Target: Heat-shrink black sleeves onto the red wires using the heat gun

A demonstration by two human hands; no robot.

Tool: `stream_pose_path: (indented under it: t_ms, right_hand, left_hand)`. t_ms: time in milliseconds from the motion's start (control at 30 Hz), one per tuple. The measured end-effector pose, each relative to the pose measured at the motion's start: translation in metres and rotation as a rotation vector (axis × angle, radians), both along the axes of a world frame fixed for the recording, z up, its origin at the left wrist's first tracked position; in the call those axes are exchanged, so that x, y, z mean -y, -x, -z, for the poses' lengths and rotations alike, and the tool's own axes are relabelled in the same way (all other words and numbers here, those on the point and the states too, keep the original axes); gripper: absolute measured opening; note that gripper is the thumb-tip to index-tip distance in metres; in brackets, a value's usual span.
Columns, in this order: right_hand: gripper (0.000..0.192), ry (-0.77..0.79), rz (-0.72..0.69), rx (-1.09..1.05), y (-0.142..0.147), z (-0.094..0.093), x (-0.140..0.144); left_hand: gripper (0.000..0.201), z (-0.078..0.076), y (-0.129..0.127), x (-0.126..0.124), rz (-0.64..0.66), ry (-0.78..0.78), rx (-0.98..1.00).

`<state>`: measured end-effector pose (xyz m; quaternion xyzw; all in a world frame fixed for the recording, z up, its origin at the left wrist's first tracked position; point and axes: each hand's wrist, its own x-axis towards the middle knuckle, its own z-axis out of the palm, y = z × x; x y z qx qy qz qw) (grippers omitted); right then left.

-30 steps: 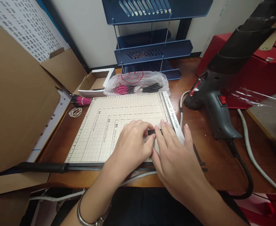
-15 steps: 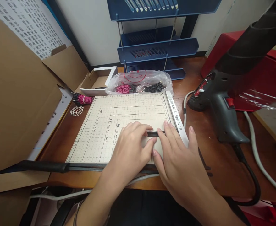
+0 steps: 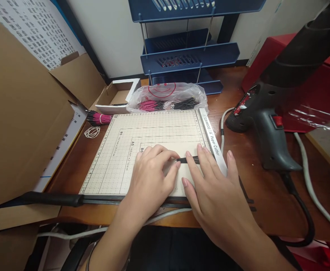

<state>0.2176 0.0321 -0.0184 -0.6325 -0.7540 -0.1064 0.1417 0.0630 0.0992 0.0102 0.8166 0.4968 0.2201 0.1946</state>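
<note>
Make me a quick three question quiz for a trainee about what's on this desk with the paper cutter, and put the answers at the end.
1. True or false: the left hand and the right hand both rest on the paper cutter.
2. What lies between the fingertips of the two hands?
A. a rubber band
B. a small black bundle of strands
C. a pen
3. Fill in: the clear plastic bag at the cutter's far edge holds pink and ____ strands.

Key
1. True.
2. B, the black bundle.
3. Black.
</note>
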Motion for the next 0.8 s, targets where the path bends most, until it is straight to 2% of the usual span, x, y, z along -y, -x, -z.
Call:
stream_pose_path:
  t_ms: [167,267,467,667,800]
  right_hand:
    - [0.054,-0.012,-0.004,-0.008,-0.001,0.001,0.0]
    - [0.055,-0.015,-0.007,-0.009,-0.001,0.001,0.0]
    - [0.055,-0.023,-0.006,-0.005,0.0,0.0,0.0]
    - [0.055,-0.026,0.001,-0.001,0.0,0.0,0.001]
    - [0.056,-0.028,0.004,0.008,0.001,0.001,0.0]
  left_hand:
    - [0.034,0.001,0.007,0.022,0.016,-0.158,-0.101]
    - [0.037,0.0,0.009,0.033,0.053,-0.225,-0.218]
    - [0.037,-0.002,0.006,0.032,0.099,-0.244,-0.268]
    - [0.045,0.005,0.005,0.035,0.125,-0.23,-0.256]
    - [0.039,0.007,0.005,0.031,0.115,-0.211,-0.199]
